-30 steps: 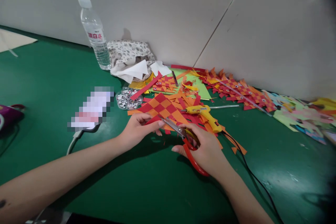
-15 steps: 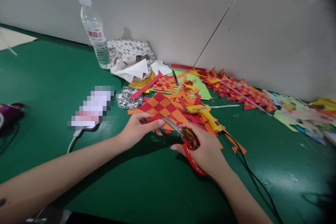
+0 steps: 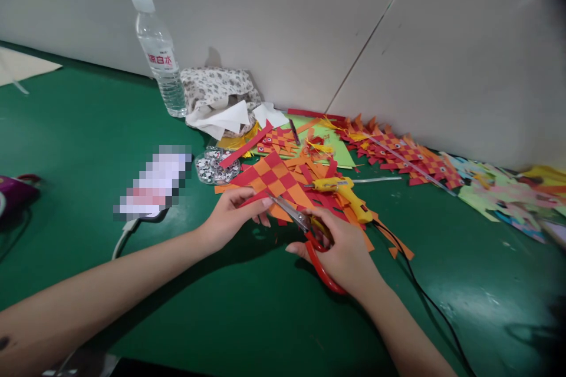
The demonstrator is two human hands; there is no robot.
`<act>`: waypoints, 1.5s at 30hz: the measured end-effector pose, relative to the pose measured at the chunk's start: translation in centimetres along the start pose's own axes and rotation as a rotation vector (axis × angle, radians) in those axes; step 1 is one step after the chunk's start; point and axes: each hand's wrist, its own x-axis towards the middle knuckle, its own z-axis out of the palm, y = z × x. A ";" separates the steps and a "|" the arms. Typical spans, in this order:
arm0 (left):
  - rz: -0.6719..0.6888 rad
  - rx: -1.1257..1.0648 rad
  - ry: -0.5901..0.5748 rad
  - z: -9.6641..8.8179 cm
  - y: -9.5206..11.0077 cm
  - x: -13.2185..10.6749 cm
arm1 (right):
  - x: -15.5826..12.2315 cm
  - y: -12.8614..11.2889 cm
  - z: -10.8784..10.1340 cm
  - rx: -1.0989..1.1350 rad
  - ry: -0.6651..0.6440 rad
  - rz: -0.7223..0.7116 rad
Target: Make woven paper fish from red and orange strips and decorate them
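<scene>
My left hand (image 3: 232,215) pinches the near edge of a woven red and orange paper mat (image 3: 276,179), lifting it a little off the green table (image 3: 221,306). My right hand (image 3: 342,250) grips red-handled scissors (image 3: 316,247); their metal blades point left and up into the mat's lower edge, close to my left fingertips. Small paper offcuts lie under the blades.
A yellow glue gun (image 3: 347,191) with a black cord lies just beyond my right hand. A dish of googly eyes (image 3: 214,166), a water bottle (image 3: 161,59), a patterned cloth bag (image 3: 216,91), a phone on a cable (image 3: 152,182) and rows of woven paper fish (image 3: 398,153) line the wall.
The woven mat has tipped up slightly in my left hand and the scissors have edged along its lower edge. Both hands stay in nearly the same place.
</scene>
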 end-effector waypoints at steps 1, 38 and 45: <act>0.003 -0.011 0.010 0.0 0.0 0.0 | 0.0 0.0 0.0 0.011 0.001 0.005; -0.193 0.151 -0.395 0.7 -0.1 -0.2 | 0.0 -1.1 1.7 1.187 -0.063 0.384; -0.206 0.173 -0.415 0.5 -0.3 -0.2 | -0.1 -1.2 1.4 1.190 -0.099 0.409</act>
